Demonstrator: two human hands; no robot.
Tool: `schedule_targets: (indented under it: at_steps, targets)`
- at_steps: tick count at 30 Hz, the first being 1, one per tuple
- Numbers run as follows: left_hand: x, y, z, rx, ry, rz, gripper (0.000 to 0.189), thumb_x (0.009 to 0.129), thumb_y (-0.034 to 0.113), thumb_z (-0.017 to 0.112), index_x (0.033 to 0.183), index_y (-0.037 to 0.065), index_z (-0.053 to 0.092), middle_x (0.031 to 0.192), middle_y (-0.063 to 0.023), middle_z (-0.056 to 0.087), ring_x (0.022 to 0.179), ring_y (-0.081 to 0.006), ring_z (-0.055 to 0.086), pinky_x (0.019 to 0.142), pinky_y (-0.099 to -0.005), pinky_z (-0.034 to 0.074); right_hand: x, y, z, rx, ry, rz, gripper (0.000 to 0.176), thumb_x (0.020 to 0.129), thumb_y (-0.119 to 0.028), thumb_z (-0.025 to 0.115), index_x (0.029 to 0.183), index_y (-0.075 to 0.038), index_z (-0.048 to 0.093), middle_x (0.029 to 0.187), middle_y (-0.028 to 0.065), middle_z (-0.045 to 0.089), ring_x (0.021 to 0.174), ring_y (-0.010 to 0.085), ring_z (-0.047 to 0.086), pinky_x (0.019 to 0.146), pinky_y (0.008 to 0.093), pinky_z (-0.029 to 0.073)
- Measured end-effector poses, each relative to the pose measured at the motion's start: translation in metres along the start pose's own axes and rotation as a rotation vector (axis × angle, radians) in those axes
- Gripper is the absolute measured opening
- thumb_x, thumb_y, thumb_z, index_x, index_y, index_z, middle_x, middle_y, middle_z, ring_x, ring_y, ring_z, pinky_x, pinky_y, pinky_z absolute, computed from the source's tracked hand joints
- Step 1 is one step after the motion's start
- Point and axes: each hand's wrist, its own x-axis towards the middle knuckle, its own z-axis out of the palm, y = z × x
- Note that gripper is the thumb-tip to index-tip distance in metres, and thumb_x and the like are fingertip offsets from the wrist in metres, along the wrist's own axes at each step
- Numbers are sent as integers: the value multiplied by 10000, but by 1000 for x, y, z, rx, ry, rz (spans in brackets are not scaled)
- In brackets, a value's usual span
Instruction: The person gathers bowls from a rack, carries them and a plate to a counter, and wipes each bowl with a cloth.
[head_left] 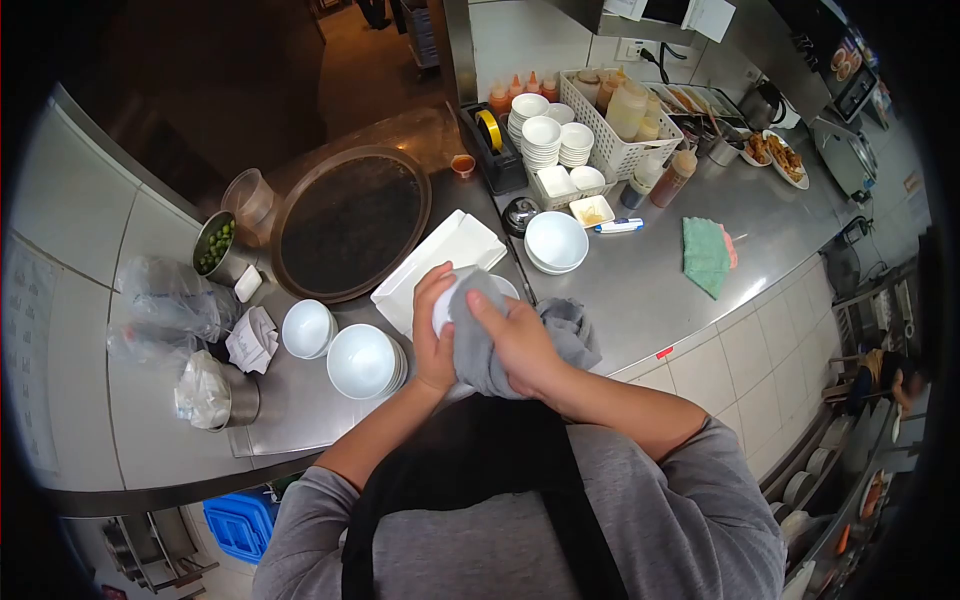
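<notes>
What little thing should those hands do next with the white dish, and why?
I'd guess the left hand should turn the white dish a little: the right hand holds the grey cloth over part of it, while another part shows uncovered, so turning might bring that under the cloth.

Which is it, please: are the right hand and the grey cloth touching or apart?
Touching: the head view shows the right hand gripping the grey cloth, with no gap.
</notes>
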Motion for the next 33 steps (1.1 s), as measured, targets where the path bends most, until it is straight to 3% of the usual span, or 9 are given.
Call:
schedule_targets:
  at_steps: [3,5,12,18,21,22,24,28,33]
  targets:
    - [6,25,8,2,109,172,536,977,471,404,1269,32,497,1268,-154,534,1194,-252,496,1050,-348,335,-1,5,-1,370,80,147,388,917,-263,624,1158,35,564,992,114,647,907,210,644,812,342,512]
    - [7,31,6,-472,53,-431,488,987,444,411,1238,40,522,1264,-135,545,1175,-252,513,1030,-335,353,-9,34,-12,-655,-14,-650,439,832,-246,676,1155,33,572,1131,152,621,1022,287,615,884,364,496]
    - [29,23,-21,-894,-233,-1293,453,982,438,430,1225,79,564,1152,-100,632,1030,-227,628,902,-386,511,47,8,-103,-1465,-444,-1426,406,837,-145,526,1228,-51,581,1345,74,538,1303,203,460,1107,402,332]
    - [38,23,-20,-855,-279,-1410,464,977,456,426,1175,72,597,1127,-111,646,986,-236,652,877,-399,535,19,17,-71,-1628,-262,-1040,458,804,-128,568,1258,-68,569,1408,83,493,1301,195,465,1132,401,263]
    - [27,17,-4,-942,-54,-1233,467,988,430,407,1181,46,588,1140,-119,635,1020,-238,626,914,-379,495,2,45,-46,-1306,-265,-700,467,776,-89,637,1236,-43,567,1337,117,543,1240,260,522,1071,418,359]
    - [21,18,4,-560,-72,-841,458,992,408,398,1179,33,583,1132,-116,632,1040,-241,608,935,-361,464,-5,47,-35,-1304,-267,-698,467,776,-89,637,1236,-43,567,1337,117,543,1240,260,522,1071,418,359]
    - [12,13,4,-150,-142,-262,456,988,377,403,1206,3,544,1219,-154,564,1132,-295,533,981,-350,392,-14,26,-17,-556,-218,-119,309,891,-107,585,1172,21,573,1100,162,651,999,267,652,929,373,496]
    - [7,-19,5,139,-102,437,532,950,468,476,1294,63,477,1427,-242,345,1263,-447,401,1047,-528,329,-6,-12,-25,804,28,235,242,924,-159,633,1108,-7,597,1002,73,665,857,162,661,772,327,550]
    - [26,-9,3,563,-374,693,707,889,587,513,1386,95,409,1476,-268,271,1386,-439,260,1097,-573,230,-2,-17,-78,719,135,226,214,910,-136,643,1088,-22,608,976,80,670,849,173,663,761,334,556]
